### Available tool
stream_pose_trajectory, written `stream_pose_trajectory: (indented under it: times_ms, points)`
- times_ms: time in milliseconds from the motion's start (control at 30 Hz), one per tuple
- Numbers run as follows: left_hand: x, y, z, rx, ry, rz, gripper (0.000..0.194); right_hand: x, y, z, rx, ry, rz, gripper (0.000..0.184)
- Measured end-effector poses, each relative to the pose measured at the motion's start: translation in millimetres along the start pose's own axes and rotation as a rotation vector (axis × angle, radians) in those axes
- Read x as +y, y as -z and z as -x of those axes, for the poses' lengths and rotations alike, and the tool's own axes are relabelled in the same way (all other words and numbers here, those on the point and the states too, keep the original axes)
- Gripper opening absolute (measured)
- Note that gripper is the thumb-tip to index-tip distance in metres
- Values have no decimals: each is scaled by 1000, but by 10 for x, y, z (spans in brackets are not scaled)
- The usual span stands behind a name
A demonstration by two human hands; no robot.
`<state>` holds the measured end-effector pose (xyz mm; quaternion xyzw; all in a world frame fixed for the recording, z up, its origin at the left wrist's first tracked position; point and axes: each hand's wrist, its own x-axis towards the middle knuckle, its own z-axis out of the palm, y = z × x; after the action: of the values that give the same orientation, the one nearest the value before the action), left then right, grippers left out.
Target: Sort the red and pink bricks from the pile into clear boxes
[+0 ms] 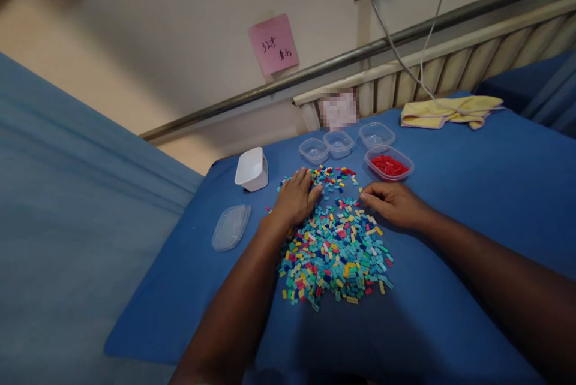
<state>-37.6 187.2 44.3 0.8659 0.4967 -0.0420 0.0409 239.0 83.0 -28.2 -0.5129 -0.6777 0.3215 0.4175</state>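
A wide heap of small toy building bricks in light blue, yellow, red, green, white and dark blue lies on the blue cloth. My left hand rests palm down over the heap's upper left part, fingers stretched and thumb apart, hiding the bricks beneath it. At the heap's upper right edge, my right hand has thumb and fingertips pinched together. A pale yellow speck shows at those fingertips, but what they hold is too small to make out. Just beyond that hand stands a clear tub with red bricks inside.
Clear plastic tubs stand in a row behind the heap. On the left are a white tub and stacked clear lids. A yellow cloth lies at the back right, under a hanging cable. A blue curtain hangs left.
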Motion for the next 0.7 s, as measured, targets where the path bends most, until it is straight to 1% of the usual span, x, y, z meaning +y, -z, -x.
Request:
stream_pose_trajectory:
  times_ms: [67, 100, 167, 233, 300, 367, 433, 533, 700]
  points:
    - [-12, -16, -262, -38, -17, 12, 79, -1, 2, 6, 1, -8, 1, 39]
    - [-13, -33, -352, -72, -30, 19, 80, 0, 1, 8, 2, -8, -4, 39]
    - [4, -81, -416, -101, -54, 37, 85, 6, -4, 9, 3, -7, -15, 39]
    - [50, -133, -336, -98, -70, 52, 91, 11, -9, 8, 0, -3, -16, 39]
    - [115, -169, -176, -105, -77, 56, 96, 14, -10, 9, -5, -4, -13, 39]
    - [171, -179, -18, -139, -82, 55, 98, 14, -6, 14, -7, -9, -7, 39]
    - [184, -164, 82, -174, -81, 54, 98, 13, 0, 20, -10, -13, 3, 40]
    - [78, -115, 116, -178, -39, 61, 95, 18, 4, 27, -12, -15, 3, 39]
    - [-280, -40, 121, -199, 88, 61, 96, 14, -8, 25, -5, -14, -13, 38]
